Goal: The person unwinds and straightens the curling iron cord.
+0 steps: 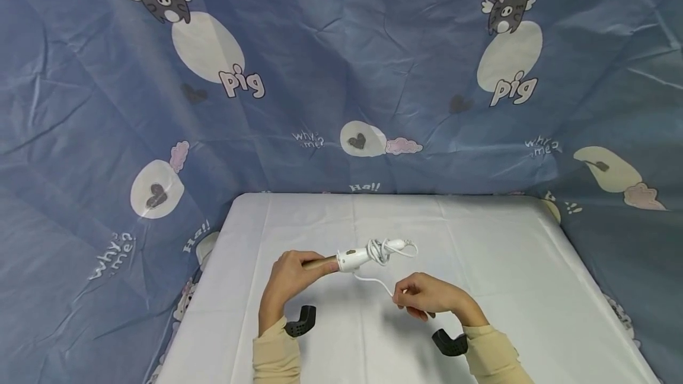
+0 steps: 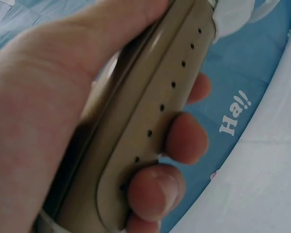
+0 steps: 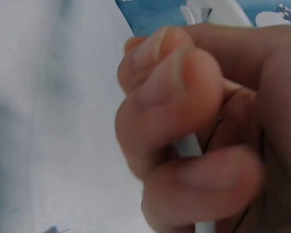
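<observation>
A white and gold curling iron (image 1: 350, 260) is held above the middle of the white surface. My left hand (image 1: 290, 274) grips its gold barrel, and the left wrist view shows fingers curled round the gold part (image 2: 150, 92) with its row of small dark holes. Loops of white power cord (image 1: 379, 250) are wound about the white handle's right end. From under the handle a stretch of cord runs to my right hand (image 1: 427, 294), which holds it. In the right wrist view the cord (image 3: 188, 144) passes behind the curled fingers (image 3: 169, 111); part of it is hidden.
Beneath both hands lies a white-covered table (image 1: 331, 348). Blue cloth (image 1: 299, 93) printed with pigs and words rises behind it and along both sides. A black curved piece sits at the left wrist (image 1: 301, 322), another at the right wrist (image 1: 450, 344).
</observation>
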A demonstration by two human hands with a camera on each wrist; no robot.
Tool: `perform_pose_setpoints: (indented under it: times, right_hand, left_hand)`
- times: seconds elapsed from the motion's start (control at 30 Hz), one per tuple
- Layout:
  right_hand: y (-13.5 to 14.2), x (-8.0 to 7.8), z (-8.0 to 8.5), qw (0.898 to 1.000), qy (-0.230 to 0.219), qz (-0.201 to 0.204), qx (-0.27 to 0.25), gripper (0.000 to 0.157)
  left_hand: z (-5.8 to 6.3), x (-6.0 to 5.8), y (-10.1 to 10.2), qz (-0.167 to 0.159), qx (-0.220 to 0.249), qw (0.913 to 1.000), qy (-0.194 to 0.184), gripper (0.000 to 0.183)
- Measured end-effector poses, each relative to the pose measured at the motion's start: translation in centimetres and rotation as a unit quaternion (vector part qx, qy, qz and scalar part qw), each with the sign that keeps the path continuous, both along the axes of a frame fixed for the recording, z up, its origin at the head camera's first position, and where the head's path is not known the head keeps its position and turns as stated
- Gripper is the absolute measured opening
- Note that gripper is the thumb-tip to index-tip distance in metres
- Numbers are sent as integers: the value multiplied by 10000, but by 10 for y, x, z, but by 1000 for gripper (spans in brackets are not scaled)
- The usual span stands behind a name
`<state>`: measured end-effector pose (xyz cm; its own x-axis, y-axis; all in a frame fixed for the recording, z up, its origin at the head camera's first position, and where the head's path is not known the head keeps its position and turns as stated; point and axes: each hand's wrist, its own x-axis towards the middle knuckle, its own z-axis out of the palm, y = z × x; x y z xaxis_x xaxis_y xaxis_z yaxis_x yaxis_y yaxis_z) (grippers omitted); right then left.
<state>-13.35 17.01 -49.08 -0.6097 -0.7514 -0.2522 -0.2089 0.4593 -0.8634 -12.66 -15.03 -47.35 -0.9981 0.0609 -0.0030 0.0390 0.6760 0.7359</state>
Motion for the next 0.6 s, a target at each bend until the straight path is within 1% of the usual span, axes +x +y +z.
perform_pose_setpoints:
  times: [0.13,0.27,0.43,0.53,0.6]
  right_hand:
    - [-1,-3,-2,9991,-25,-354,211,25]
    - [1,-8,-8,9967,-254,-704,314,26]
    - [5,-14,-17,9951,-603,-758,185,34]
    - [6,-17,-21,9963,-512,-690,-25,35]
    - [7,-19,-23,9970,-408,-618,-231,33]
  left_hand:
    - [1,1,2,-271,248,9993,-95,38]
    - [0,2,4,-463,307,9982,-212,39]
    - [2,5,5,-582,183,9979,-196,38]
    - [4,6,4,-615,93,9980,-142,38]
    - [7,7,4,-638,39,9979,-118,38]
